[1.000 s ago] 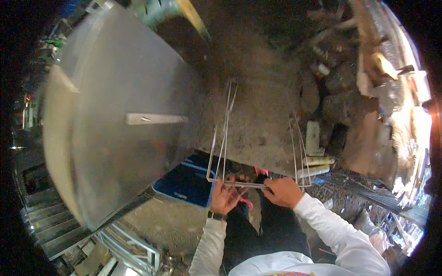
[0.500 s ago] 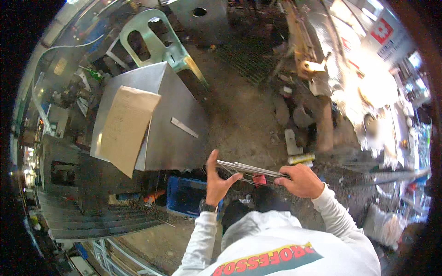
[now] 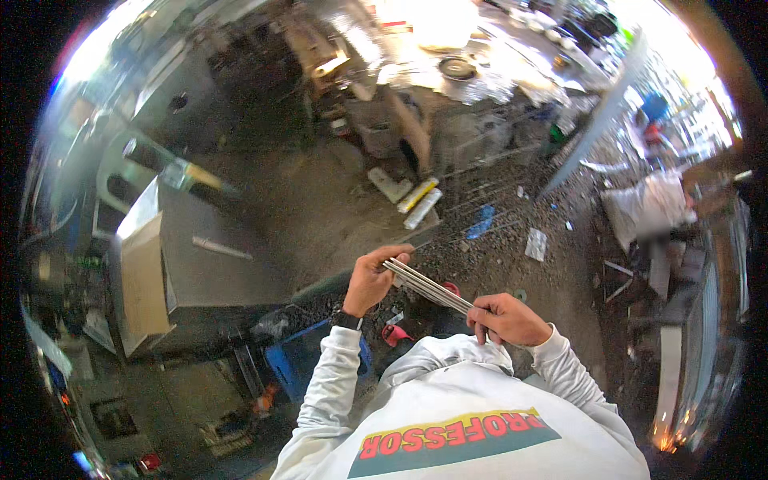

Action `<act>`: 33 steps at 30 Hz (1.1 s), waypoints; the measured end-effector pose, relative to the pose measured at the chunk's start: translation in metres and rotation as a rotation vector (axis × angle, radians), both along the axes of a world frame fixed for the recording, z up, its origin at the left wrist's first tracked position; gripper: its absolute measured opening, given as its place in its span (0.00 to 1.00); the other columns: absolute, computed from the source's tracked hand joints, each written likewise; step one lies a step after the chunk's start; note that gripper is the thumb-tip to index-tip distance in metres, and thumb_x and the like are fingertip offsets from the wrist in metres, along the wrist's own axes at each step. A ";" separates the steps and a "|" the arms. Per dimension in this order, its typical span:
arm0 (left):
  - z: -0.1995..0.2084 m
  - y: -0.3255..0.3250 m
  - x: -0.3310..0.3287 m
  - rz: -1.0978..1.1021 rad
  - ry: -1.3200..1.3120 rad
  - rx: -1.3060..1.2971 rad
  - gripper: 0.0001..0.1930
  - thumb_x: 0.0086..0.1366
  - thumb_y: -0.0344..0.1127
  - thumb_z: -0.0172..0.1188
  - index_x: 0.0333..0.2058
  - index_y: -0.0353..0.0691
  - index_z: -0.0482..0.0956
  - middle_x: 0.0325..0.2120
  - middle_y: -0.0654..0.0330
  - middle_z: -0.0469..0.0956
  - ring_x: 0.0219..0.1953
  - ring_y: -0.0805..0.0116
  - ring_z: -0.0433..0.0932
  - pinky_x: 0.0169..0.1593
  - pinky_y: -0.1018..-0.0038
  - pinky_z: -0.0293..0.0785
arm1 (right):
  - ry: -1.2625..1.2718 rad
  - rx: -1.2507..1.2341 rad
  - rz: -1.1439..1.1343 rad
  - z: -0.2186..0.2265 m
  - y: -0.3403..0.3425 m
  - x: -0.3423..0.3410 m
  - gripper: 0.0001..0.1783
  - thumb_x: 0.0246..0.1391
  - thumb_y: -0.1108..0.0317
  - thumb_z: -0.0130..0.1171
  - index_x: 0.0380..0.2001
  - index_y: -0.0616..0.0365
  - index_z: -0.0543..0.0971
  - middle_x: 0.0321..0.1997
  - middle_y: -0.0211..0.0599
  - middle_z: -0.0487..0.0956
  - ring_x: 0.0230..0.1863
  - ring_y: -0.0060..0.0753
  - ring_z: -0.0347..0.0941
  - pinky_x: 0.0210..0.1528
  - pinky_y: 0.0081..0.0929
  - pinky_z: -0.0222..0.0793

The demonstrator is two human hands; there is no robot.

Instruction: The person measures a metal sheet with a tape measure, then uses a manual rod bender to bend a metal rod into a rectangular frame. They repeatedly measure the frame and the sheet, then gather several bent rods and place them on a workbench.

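Observation:
A bundle of thin grey rods (image 3: pixel 430 286) slants between my hands in front of my body. My left hand (image 3: pixel 370 280), with a dark band at the wrist, closes round the upper left end. Around the lower right end are the closed fingers of my right hand (image 3: pixel 512 318). The rods lie close side by side; my fingers hide both their ends. Below them, near the ground, a red object (image 3: pixel 394 334) shows, its kind unclear.
A grey metal box (image 3: pixel 232 272) with a cardboard piece (image 3: pixel 142 280) stands left, before a green plastic chair (image 3: pixel 136 164). A blue crate (image 3: pixel 300 360) sits low left. Yellow and white packs (image 3: pixel 418 196) lie ahead. A pale sack (image 3: pixel 652 204) and sparks (image 3: pixel 666 438) are at right.
My view has swung to the right, so the box and chair now sit farther left. The rods, spread apart before, are gathered together, and my left fingers have closed on them.

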State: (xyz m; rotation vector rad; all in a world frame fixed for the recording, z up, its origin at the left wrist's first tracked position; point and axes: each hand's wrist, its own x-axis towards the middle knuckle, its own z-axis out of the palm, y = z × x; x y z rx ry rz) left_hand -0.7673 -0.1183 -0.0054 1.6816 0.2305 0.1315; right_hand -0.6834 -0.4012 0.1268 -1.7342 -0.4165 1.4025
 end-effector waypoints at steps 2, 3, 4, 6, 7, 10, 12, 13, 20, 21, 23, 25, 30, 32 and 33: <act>0.001 -0.045 0.009 0.091 -0.087 0.083 0.30 0.62 0.30 0.65 0.62 0.40 0.67 0.54 0.50 0.71 0.52 0.60 0.76 0.53 0.70 0.75 | -0.086 0.047 -0.072 -0.019 -0.049 0.000 0.16 0.66 0.61 0.52 0.31 0.63 0.78 0.19 0.33 0.79 0.17 0.19 0.67 0.21 0.23 0.64; 0.008 -0.075 0.008 0.145 0.068 0.057 0.38 0.57 0.27 0.68 0.65 0.40 0.62 0.62 0.48 0.60 0.59 0.54 0.70 0.57 0.67 0.73 | -0.141 0.057 -0.124 -0.027 -0.074 0.003 0.16 0.65 0.61 0.52 0.30 0.64 0.78 0.19 0.33 0.79 0.18 0.20 0.68 0.22 0.23 0.64; -0.008 -0.097 0.001 0.268 0.178 0.032 0.36 0.57 0.26 0.68 0.63 0.34 0.62 0.56 0.50 0.67 0.55 0.56 0.73 0.54 0.68 0.75 | -0.145 0.095 -0.174 -0.031 -0.090 0.003 0.17 0.65 0.62 0.51 0.29 0.64 0.78 0.18 0.33 0.78 0.19 0.22 0.70 0.24 0.26 0.65; -0.008 -0.150 -0.006 0.168 0.251 -0.665 0.23 0.69 0.42 0.58 0.56 0.33 0.66 0.45 0.55 0.74 0.50 0.64 0.74 0.53 0.70 0.73 | -0.163 0.093 -0.230 -0.022 -0.125 0.009 0.18 0.65 0.61 0.51 0.27 0.63 0.77 0.17 0.33 0.78 0.20 0.23 0.71 0.25 0.27 0.66; 0.019 -0.199 0.003 -0.009 0.175 -0.937 0.25 0.74 0.53 0.46 0.53 0.35 0.68 0.44 0.54 0.75 0.49 0.62 0.75 0.56 0.67 0.71 | -0.225 0.055 -0.242 -0.028 -0.151 0.014 0.19 0.65 0.60 0.51 0.26 0.63 0.77 0.17 0.33 0.77 0.20 0.24 0.72 0.25 0.29 0.66; 0.074 -0.337 0.057 0.012 0.431 -1.387 0.27 0.74 0.58 0.40 0.47 0.36 0.71 0.42 0.53 0.76 0.49 0.59 0.75 0.58 0.65 0.70 | -0.260 0.072 -0.370 -0.036 -0.231 0.031 0.19 0.65 0.59 0.51 0.26 0.63 0.77 0.17 0.34 0.77 0.20 0.26 0.72 0.26 0.30 0.67; 0.061 -0.412 0.105 0.009 0.355 -1.407 0.27 0.73 0.60 0.42 0.44 0.37 0.73 0.41 0.53 0.78 0.49 0.56 0.75 0.57 0.61 0.70 | -0.279 0.075 -0.458 -0.047 -0.285 0.037 0.16 0.64 0.60 0.51 0.31 0.63 0.79 0.20 0.36 0.79 0.21 0.27 0.73 0.27 0.30 0.68; 0.050 -0.448 0.130 0.013 0.314 -1.425 0.28 0.72 0.60 0.43 0.42 0.38 0.74 0.41 0.53 0.78 0.48 0.55 0.75 0.56 0.59 0.70 | -0.309 0.085 -0.519 -0.046 -0.311 0.042 0.16 0.64 0.60 0.52 0.33 0.63 0.79 0.20 0.37 0.79 0.21 0.27 0.74 0.28 0.29 0.69; 0.053 -0.556 0.222 -0.194 0.308 -1.668 0.25 0.71 0.61 0.45 0.27 0.44 0.67 0.22 0.67 0.65 0.25 0.74 0.64 0.36 0.74 0.68 | -0.138 0.043 -0.528 -0.027 -0.470 0.082 0.16 0.61 0.58 0.59 0.35 0.63 0.79 0.23 0.33 0.80 0.23 0.22 0.74 0.29 0.26 0.70; 0.068 -0.569 0.240 -0.116 0.358 -1.644 0.25 0.71 0.61 0.47 0.23 0.48 0.62 0.18 0.72 0.57 0.20 0.78 0.54 0.27 0.78 0.56 | -0.147 0.080 -0.587 -0.037 -0.482 0.086 0.16 0.61 0.58 0.58 0.35 0.64 0.79 0.22 0.33 0.79 0.23 0.22 0.74 0.29 0.27 0.70; 0.068 -0.586 0.269 -0.121 0.352 -1.535 0.25 0.70 0.60 0.50 0.22 0.49 0.62 0.17 0.72 0.55 0.19 0.79 0.52 0.25 0.78 0.53 | -0.199 0.090 -0.630 -0.042 -0.496 0.110 0.15 0.62 0.59 0.57 0.35 0.64 0.79 0.21 0.34 0.78 0.23 0.23 0.73 0.29 0.27 0.69; 0.066 -0.597 0.299 -0.060 0.388 -1.491 0.26 0.70 0.58 0.52 0.18 0.51 0.59 0.15 0.73 0.50 0.17 0.79 0.49 0.23 0.77 0.47 | -0.300 0.021 -0.620 -0.038 -0.504 0.145 0.15 0.63 0.60 0.57 0.33 0.64 0.78 0.20 0.35 0.76 0.22 0.23 0.71 0.28 0.27 0.68; 0.055 -0.611 0.385 -0.302 0.274 -1.770 0.26 0.71 0.56 0.51 0.18 0.50 0.58 0.12 0.73 0.51 0.15 0.79 0.47 0.21 0.76 0.47 | -0.402 0.088 -0.736 -0.038 -0.514 0.223 0.17 0.65 0.60 0.54 0.27 0.62 0.75 0.15 0.28 0.70 0.18 0.18 0.62 0.21 0.25 0.58; 0.064 -0.630 0.424 -0.286 0.366 -1.897 0.26 0.71 0.56 0.51 0.17 0.50 0.59 0.13 0.73 0.53 0.15 0.79 0.49 0.21 0.76 0.49 | -0.344 0.046 -0.796 -0.034 -0.521 0.255 0.16 0.65 0.60 0.53 0.29 0.61 0.76 0.15 0.31 0.69 0.19 0.19 0.62 0.22 0.28 0.57; 0.067 -0.640 0.444 -0.268 0.455 -1.869 0.26 0.71 0.57 0.50 0.17 0.49 0.60 0.13 0.72 0.55 0.15 0.78 0.51 0.21 0.76 0.51 | -0.271 0.058 -0.872 -0.037 -0.520 0.271 0.16 0.66 0.59 0.52 0.28 0.60 0.75 0.16 0.28 0.68 0.19 0.18 0.60 0.22 0.25 0.56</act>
